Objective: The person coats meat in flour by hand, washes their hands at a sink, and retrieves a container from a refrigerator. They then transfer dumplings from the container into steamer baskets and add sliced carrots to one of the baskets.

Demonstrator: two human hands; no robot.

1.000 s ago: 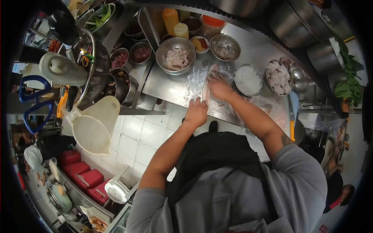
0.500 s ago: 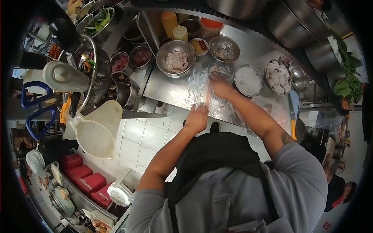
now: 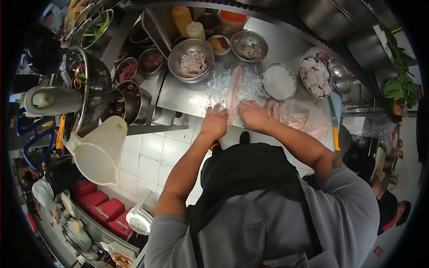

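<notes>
From my distant seat, I look down into a crowded kitchen. The floor (image 3: 149, 154) is laid with white square tiles, and it appears quite bright. Above it I see a metal worktable (image 3: 174, 96), whose surface reflects the light softly. A dark-edged shelf (image 3: 286, 27) runs over its far side. At my lower left, a metal counter (image 3: 105, 230) stands along red boxes (image 3: 109, 210). On the far right, a greyish wall (image 3: 412, 156) looks dimmer.
</notes>
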